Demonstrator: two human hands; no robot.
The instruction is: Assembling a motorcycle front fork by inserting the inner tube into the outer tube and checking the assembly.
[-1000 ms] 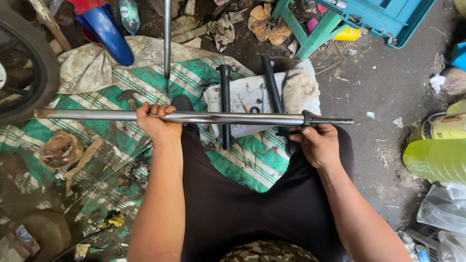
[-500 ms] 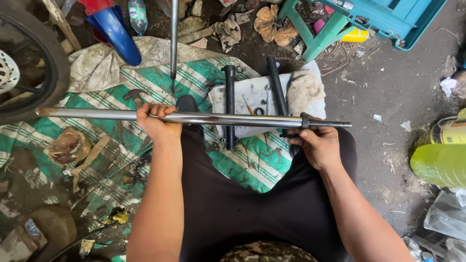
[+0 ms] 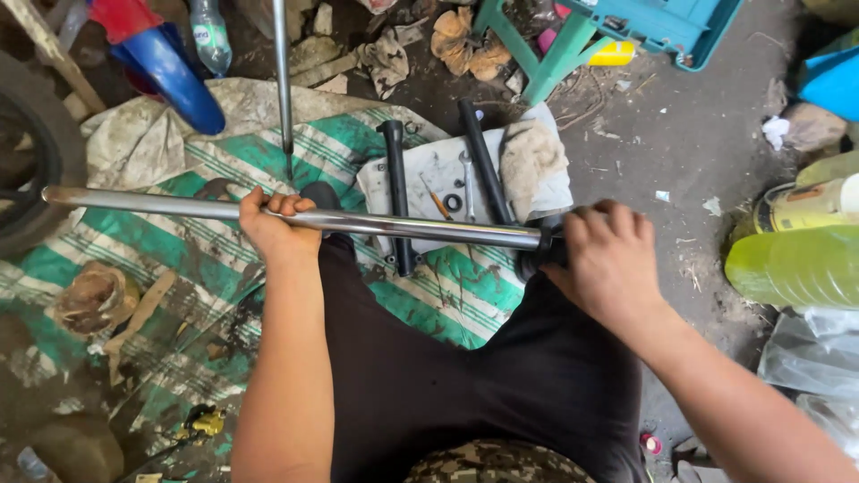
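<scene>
The left hand (image 3: 273, 224) is gripping the chrome tube (image 3: 179, 209) firmly, and the right hand (image 3: 608, 259) is closing around its black end (image 3: 537, 253).

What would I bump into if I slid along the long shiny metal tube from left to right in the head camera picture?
Tyre → bare left end of the shiny tube → left hand → upright black tube behind → black collar → right hand → green bottle.
</scene>
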